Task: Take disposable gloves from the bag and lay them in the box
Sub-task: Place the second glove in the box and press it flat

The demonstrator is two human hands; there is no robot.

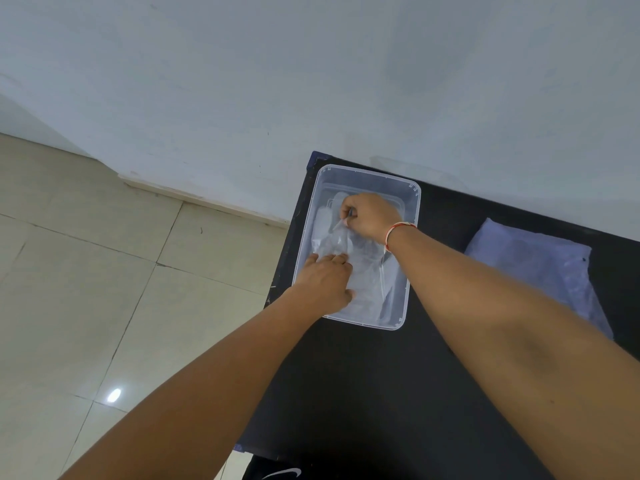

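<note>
Gloves, thin clear plastic, lie inside clear rectangular plastic box on black bench. R hand fingers pinch a glove edge; L hand fingers flat, pressing. Prob light, limp, slippery; grab by cuff edge. Pale blue plastic bag right of box.

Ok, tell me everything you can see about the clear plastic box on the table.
The box is a clear, rectangular plastic tub with rounded corners and a lipped rim, lidless, sitting upright near the left edge of the black table. Thin transparent gloves lie inside. The left hand presses them flat; the right hand pinches a piece above them.
</note>
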